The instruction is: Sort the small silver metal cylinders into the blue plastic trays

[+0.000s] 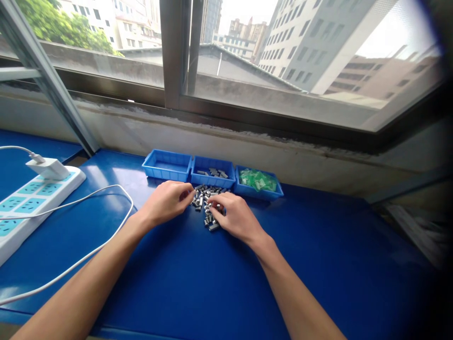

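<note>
A loose pile of small silvery metal cylinders (pixel 201 199) lies on the blue tabletop, in front of the bins. At its left edge is my left hand (pixel 171 200), fingers curled and thumb near the fingertips; whatever they may hold is hidden. My right hand (pixel 234 215) bends over the right side of the pile. Its thumb and fingers close around a small shiny metal piece, and the palm covers some cylinders. More cylinders sit in the middle blue bin (pixel 231 184), just behind the pile.
The left blue bin (pixel 166 177) and the right blue bin (pixel 244 190), with green plastic packets (pixel 258 180), flank the middle one below the window. A white power strip (pixel 76 177) with a plugged-in charger (pixel 49 168) and a looping white cable (pixel 95 252) occupies the left.
</note>
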Available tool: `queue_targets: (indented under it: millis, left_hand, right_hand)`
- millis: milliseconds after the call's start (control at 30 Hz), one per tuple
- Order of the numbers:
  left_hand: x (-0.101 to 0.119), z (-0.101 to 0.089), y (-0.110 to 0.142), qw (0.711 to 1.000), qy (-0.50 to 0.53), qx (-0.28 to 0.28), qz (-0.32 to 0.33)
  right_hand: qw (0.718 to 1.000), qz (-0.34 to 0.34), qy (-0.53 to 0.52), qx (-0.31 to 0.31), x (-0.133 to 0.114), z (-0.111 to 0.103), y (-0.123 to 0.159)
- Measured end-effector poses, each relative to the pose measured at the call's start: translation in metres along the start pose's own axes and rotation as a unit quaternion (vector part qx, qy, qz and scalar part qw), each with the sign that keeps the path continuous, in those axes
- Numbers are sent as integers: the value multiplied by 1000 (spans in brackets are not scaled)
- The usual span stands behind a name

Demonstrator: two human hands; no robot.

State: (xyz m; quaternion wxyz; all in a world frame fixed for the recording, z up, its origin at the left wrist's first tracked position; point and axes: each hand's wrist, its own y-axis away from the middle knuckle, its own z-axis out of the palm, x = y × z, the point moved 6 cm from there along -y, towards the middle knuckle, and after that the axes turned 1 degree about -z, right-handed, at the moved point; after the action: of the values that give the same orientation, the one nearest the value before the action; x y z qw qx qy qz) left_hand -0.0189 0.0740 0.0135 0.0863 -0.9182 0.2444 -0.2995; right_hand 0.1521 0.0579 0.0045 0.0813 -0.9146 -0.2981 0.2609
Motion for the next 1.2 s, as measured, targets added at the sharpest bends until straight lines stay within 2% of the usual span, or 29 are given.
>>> queue_targets:
  millis: [133, 200, 267, 333, 433, 500, 567, 633, 700, 800, 1033, 1200]
  left_hand:
    - [0, 0, 1, 1000, -1, -2, 3]
    - [0, 0, 1, 1000, 4, 2, 5]
    - [1, 0, 1, 1000, 22, 10, 12]
    - [5, 0, 1, 998, 61, 24, 27]
    - [16, 0, 1, 989, 121, 53, 65]
    - [24, 0, 2, 983, 142, 72, 89]
    - [30, 1, 4, 980, 146, 93, 100]
    - [31, 2, 5, 978, 141, 120, 95]
    - [31, 3, 6, 977, 133, 146, 86]
    - [30, 3, 7, 975, 123, 167, 82]
    - [32, 2, 6, 974, 171, 141, 53]
    - [27, -3, 4, 972, 171, 157, 45]
  right_hand:
    - [999, 13, -28, 16, 0, 0, -1]
    - [996, 37, -81, 25, 3, -1, -2]
    - [980, 81, -177, 40, 9, -3, -3]
    - [936, 139, -316, 66, 18, -3, -3]
    - [824, 212, -514, 111, 28, -1, -2]
    - [759, 243, -590, 127, 30, 2, -2]
    - [718, 264, -631, 131, 28, 5, -2]
    - [700, 272, -648, 131, 25, 8, -2]
    - [701, 268, -648, 131, 22, 10, -2]
    - [719, 258, -633, 126, 19, 13, -2]
    - [759, 257, -586, 123, 20, 14, -2]
    - [776, 252, -569, 105, 20, 15, -2]
